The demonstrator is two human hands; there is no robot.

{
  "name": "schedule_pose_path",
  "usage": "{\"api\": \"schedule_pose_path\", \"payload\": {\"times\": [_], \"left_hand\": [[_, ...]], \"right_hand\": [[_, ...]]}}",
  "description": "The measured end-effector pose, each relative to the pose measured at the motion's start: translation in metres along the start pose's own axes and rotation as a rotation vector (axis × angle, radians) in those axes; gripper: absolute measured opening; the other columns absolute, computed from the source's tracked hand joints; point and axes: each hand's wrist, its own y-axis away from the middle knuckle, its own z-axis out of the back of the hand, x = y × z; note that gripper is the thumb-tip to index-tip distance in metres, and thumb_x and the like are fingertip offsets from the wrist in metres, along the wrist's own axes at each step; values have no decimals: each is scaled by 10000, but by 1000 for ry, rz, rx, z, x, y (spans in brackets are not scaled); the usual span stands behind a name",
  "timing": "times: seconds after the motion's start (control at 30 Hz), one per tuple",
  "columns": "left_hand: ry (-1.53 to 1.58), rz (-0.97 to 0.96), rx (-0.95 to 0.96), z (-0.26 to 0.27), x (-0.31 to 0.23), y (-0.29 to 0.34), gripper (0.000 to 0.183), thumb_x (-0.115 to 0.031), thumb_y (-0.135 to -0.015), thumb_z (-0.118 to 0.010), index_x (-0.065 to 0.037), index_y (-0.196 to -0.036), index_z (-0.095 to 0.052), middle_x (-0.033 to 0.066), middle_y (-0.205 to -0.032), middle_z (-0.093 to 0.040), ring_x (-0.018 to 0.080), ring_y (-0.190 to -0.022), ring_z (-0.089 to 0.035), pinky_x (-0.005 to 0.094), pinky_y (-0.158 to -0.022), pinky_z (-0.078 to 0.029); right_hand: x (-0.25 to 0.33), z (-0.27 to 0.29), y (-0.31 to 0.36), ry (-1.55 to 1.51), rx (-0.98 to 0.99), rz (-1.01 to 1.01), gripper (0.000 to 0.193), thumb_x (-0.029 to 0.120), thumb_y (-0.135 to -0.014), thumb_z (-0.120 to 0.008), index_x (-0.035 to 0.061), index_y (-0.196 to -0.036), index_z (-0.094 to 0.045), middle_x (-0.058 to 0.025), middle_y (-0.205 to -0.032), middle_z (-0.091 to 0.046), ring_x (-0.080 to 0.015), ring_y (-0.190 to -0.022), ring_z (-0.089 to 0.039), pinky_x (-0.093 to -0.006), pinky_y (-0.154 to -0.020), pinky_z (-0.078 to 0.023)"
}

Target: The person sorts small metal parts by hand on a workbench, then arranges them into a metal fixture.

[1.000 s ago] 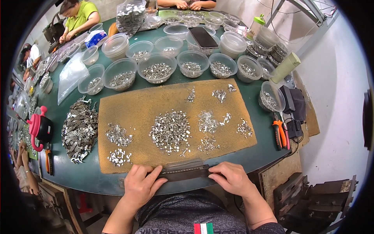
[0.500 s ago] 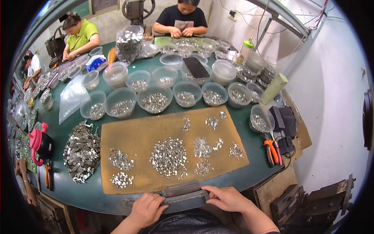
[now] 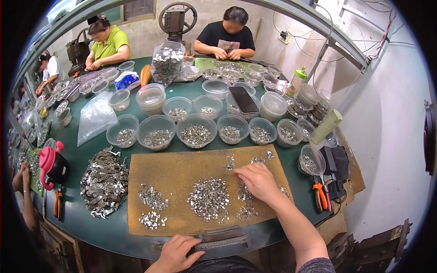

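Left hand (image 3: 175,255): thumb and forefinger parted at left end of dark slotted bar (image 3: 226,243); fingertips touching it; firm grip or light rest, can't tell.
Right hand (image 3: 258,182): fingers bent and bunched, tips low over tan mat (image 3: 173,170), just beside small upper pile (image 3: 229,162); thumb hidden, can't tell if a piece is pinched.
Bar: lies along near edge of green desk (image 3: 102,230), in front of mat; right hand well apart from it.
Central pile (image 3: 208,199): small silver pieces; on mat.
Strip bundle (image 3: 104,184): left of mat.
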Motion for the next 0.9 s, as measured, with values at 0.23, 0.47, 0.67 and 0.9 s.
{"api": "schedule_pose_path", "payload": {"times": [0.23,0.47,0.67,0.9], "left_hand": [[26,42,29,2,5,0,396,-223,-770,-902,-72,-1093,-730,86,-996,-725,280,-841,-684,372,-723,-546],[65,46,35,5,7,-3,332,-207,-775,-895,-74,-1042,-749,67,-987,-735,264,-846,-691,363,-725,-546],[72,49,40,6,7,-4,314,-205,-775,-893,-77,-1027,-757,64,-985,-735,262,-845,-689,364,-728,-548],[112,22,28,12,6,-5,279,-170,-827,-850,-60,-1049,-722,68,-1001,-694,273,-866,-672,364,-723,-558]], "right_hand": [[-16,-34,-24,203,38,67,147,173,-898,-749,106,-1029,-741,-55,-964,-696,-277,-993,-663,-431,-990,-463],[-23,-22,-12,40,91,-28,129,151,-928,-714,83,-1036,-735,-69,-1009,-705,-285,-1020,-661,-428,-976,-470],[-26,-14,-6,-140,54,-207,117,165,-944,-704,81,-1017,-742,-86,-989,-722,-302,-1022,-663,-424,-976,-475],[-16,-28,-7,178,29,-47,118,228,-901,-766,116,-919,-734,-64,-923,-688,-291,-969,-658,-468,-996,-463]]}}
